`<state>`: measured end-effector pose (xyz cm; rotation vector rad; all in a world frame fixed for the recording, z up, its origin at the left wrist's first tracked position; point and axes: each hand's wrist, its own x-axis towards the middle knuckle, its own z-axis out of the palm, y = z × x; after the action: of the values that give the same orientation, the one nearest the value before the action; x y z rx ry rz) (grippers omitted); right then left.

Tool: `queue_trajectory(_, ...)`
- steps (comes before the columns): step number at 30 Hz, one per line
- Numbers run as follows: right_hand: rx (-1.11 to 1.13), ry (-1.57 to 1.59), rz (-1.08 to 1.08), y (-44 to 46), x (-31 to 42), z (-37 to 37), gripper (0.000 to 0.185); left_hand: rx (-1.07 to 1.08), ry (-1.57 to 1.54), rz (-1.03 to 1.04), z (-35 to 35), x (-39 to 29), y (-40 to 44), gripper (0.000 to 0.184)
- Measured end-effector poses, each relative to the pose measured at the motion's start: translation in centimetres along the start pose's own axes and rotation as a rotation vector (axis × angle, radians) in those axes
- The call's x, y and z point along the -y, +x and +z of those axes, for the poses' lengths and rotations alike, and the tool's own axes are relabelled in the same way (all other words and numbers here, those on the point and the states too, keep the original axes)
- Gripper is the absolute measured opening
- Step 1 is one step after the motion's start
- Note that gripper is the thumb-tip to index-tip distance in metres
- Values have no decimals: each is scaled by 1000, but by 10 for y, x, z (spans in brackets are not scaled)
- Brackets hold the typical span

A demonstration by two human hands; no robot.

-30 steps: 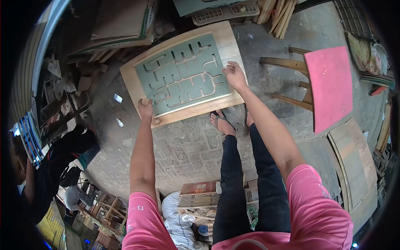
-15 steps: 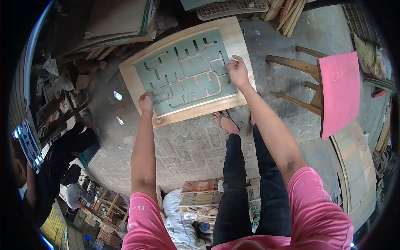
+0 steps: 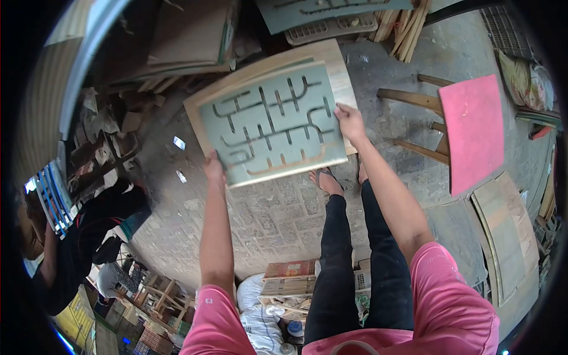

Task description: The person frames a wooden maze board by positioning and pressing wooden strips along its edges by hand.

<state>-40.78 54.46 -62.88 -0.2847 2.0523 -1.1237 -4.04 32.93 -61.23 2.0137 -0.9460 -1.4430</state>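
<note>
Between my hands is a grey-green panel (image 3: 236,127) cut with branching slots. My left hand (image 3: 214,168) is closed on its lower left edge, and my right hand (image 3: 351,123) grips the right edge with the thumb on top. The panel is raised and tilted above a pale wooden board (image 3: 346,80) with a curved far edge. That board shows behind the panel along the far and right sides. Through some slots dark floor shows, and through the lowest ones pale wood. My fingers under the panel are hidden.
To the right stands a chair with a pink panel (image 3: 473,133) and wooden legs. Another slotted green panel (image 3: 331,7) lies at the far edge near wood strips (image 3: 405,29). Stacked sheets (image 3: 189,35) are at far left. A person in dark clothes (image 3: 89,236) is at left.
The green panel has come up off the wooden board toward me, carried by both hands. My right hand has shifted from lying over its right side to gripping the edge.
</note>
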Motion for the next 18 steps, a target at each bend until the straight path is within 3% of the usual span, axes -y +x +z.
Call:
queue_trajectory(5,21,228,58,-102,73,-82,35,209,-210,-63,-17,-47,-125,51)
queue_trajectory(9,21,299,124,-208,145,-169,33,333,-345,-64,-37,-79,-224,47)
queue_trajectory(11,-11,153,-124,-253,199,-215,32,361,-388,-45,-41,-94,-267,43)
queue_trajectory(15,-26,246,-270,-336,268,-295,34,462,-437,22,-47,-131,-349,40)
queue_trajectory(18,-140,301,-509,-369,291,-341,36,586,-591,129,-27,-176,-404,41)
